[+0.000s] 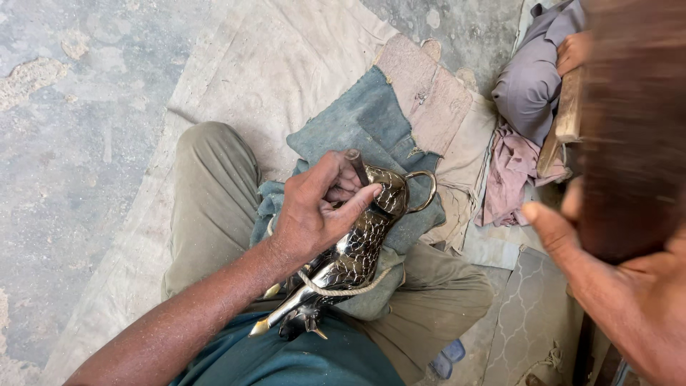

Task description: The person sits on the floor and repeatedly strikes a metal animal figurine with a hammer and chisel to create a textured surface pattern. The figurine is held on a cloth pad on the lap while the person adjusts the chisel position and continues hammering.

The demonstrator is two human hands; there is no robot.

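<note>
My left hand (318, 211) pinches a short dark metal punch (356, 166) and presses its tip onto a shiny engraved metal vessel (357, 250) with a ring handle (423, 191). The vessel lies on a blue-grey cloth pad (357, 121) over my lap, and a rope (343, 291) loops across it. My right hand (614, 293) is raised close to the camera, shut on a blurred brown wooden mallet (632, 129) at the right edge.
I sit on a pale dusty sheet (271, 64) spread over a rough concrete floor (78, 121). At the top right, another person's hand (574, 51) and grey-purple sleeve (532, 82) are beside a wooden piece (569, 107). Crumpled pinkish cloth (511, 175) lies beneath.
</note>
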